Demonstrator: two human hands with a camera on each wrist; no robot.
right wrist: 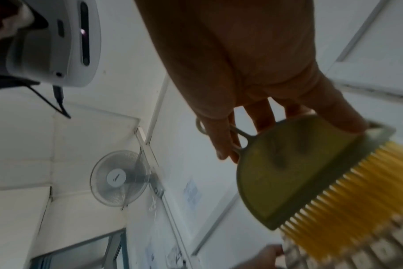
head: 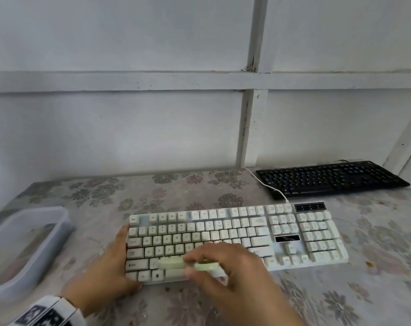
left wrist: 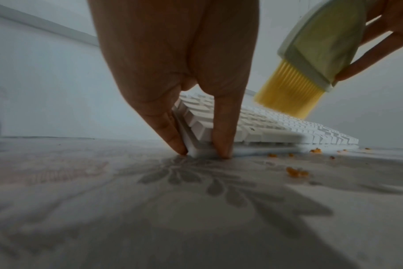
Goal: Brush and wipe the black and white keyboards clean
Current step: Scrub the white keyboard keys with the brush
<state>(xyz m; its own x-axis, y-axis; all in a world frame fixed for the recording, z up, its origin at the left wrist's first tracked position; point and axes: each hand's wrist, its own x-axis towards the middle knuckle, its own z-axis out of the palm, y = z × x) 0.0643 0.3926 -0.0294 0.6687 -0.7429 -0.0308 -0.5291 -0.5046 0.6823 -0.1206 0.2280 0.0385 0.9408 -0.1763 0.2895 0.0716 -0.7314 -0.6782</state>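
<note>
The white keyboard [head: 235, 234] lies across the middle of the flowered table. My left hand [head: 119, 257] grips its near left corner, a finger [left wrist: 166, 127] on the left side and the thumb [left wrist: 221, 127] on the front edge. My right hand [head: 192, 265] holds a pale green brush [head: 174, 264] with yellow bristles [left wrist: 288, 96] over the lower left keys. In the right wrist view the bristles [right wrist: 347, 205] reach down to the keycaps [right wrist: 384, 251]. The black keyboard [head: 331, 178] sits at the back right, untouched.
A clear plastic container [head: 23, 243] stands at the table's left edge. Orange crumbs [left wrist: 296, 172] lie on the tablecloth in front of the white keyboard. Its white cable [head: 265, 184] runs past the black keyboard toward the wall. A wall fan [right wrist: 117, 178] hangs overhead.
</note>
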